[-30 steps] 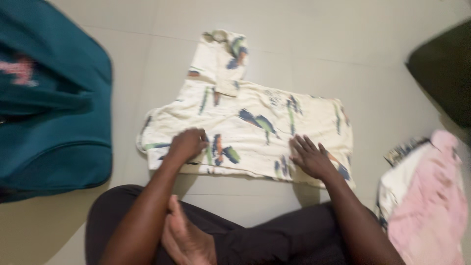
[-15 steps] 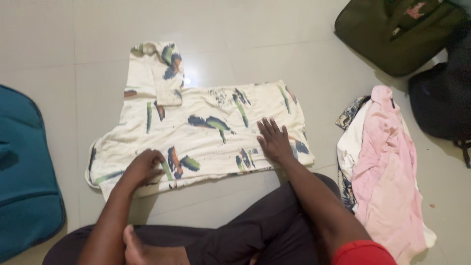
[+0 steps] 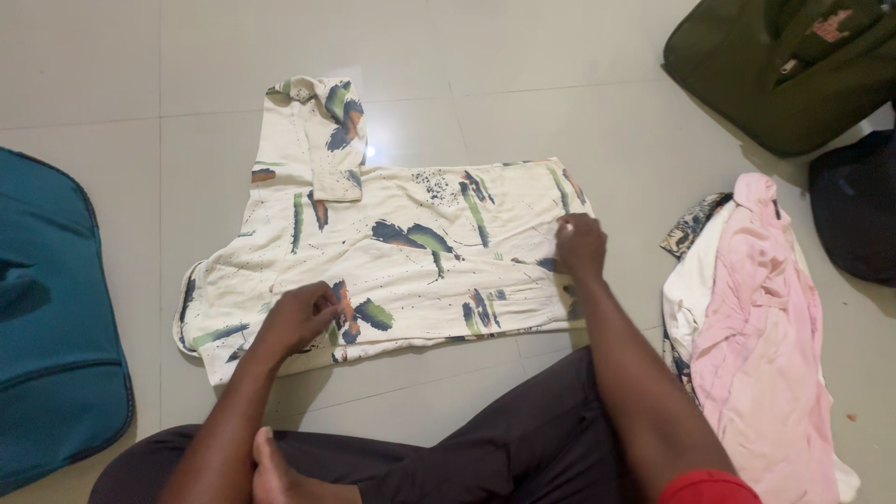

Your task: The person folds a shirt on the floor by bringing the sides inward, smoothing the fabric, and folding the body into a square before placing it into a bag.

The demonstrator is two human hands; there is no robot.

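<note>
The cream printed shirt lies flat on the tiled floor, its body already doubled into a long band, one sleeve sticking out at the far left. The left hand pinches the near edge; the right hand pinches the right end (fingers closed on cloth). The crosswise folds look undone. A pink garment pile waits to the right.
</note>
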